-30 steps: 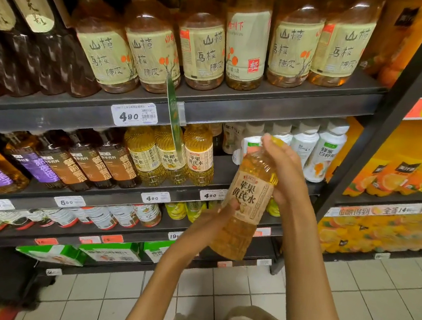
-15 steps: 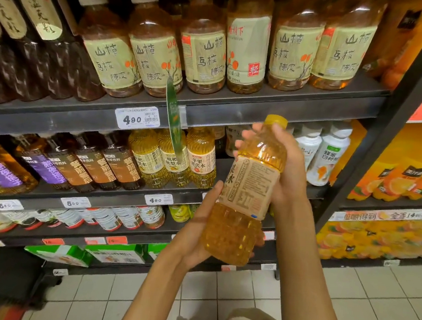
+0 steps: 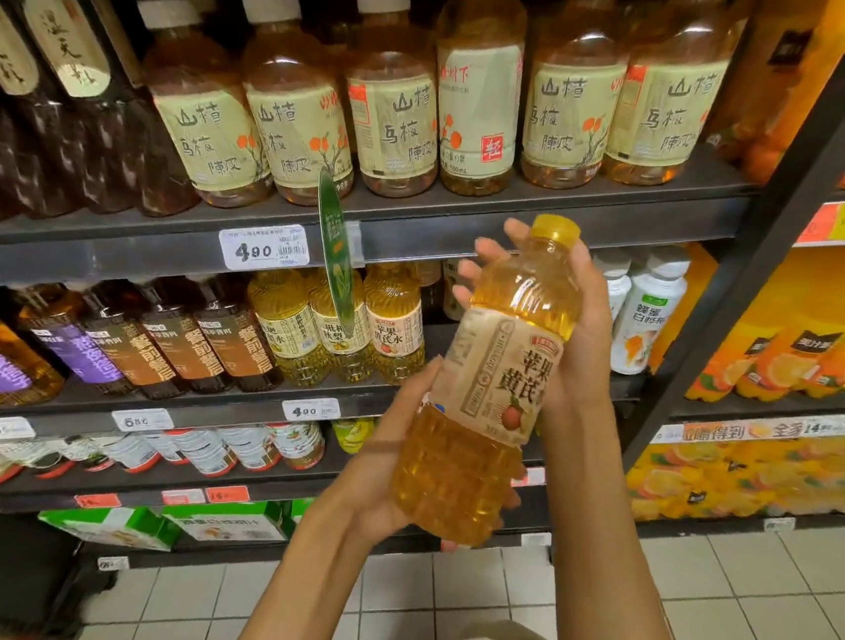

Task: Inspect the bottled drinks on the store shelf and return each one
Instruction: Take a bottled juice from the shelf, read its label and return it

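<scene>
Bottle (image 3: 485,393) tilted, left hand (image 3: 384,476) cupping base, right hand (image 3: 579,329) fingers (image 3: 476,278) wrapping shoulder

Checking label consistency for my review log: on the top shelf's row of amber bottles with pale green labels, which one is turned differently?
The fourth amber bottle from the left: it shows a red square seal and small print, while its neighbours show large black characters.

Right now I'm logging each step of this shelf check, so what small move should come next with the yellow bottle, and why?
Probably carry the yellow bottle back toward the gap on the middle shelf, right of its matching bottles. Both the left hand and right hand hold it with the front label facing the camera, so the reading looks about done.
</scene>
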